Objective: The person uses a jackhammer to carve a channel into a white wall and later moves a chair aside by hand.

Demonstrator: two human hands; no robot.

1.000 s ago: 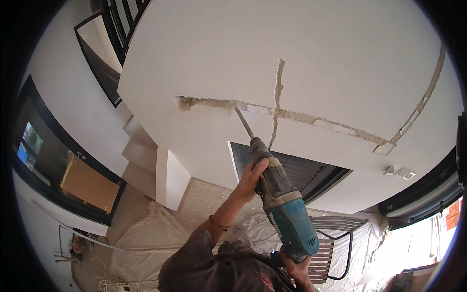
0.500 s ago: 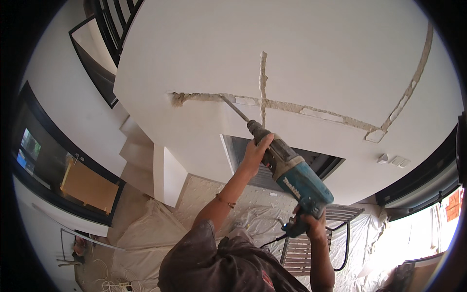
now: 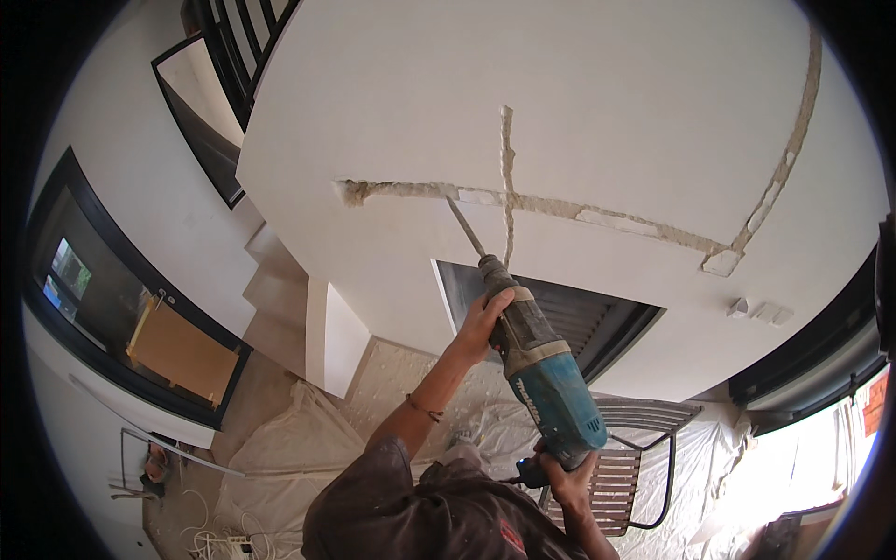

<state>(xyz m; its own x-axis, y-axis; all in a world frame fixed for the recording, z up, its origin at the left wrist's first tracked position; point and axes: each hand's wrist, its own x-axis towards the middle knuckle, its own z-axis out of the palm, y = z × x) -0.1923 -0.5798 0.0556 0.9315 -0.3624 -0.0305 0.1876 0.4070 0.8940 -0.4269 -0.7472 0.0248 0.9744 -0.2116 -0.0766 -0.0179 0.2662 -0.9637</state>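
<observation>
A teal and black rotary hammer is held up to the white wall, tilted with its front end up and to the left. My left hand wraps round its front barrel, just behind the chuck. Lower down, my right hand grips the rear handle, which it partly hides. The long chisel bit reaches up so that its tip meets the lower edge of a rough chased groove. A short vertical groove crosses this one to the right of the tip.
Below the grooves is a dark recessed opening. A slatted metal bench stands on plastic sheeting at my right. Stairs and a dark-framed door are to the left. Sockets sit low on the wall at right.
The bit's tip has shifted a little right along the groove. The tool's rear and my right hand have swung left and down, leaving the hammer steeper. Both hands keep their grip.
</observation>
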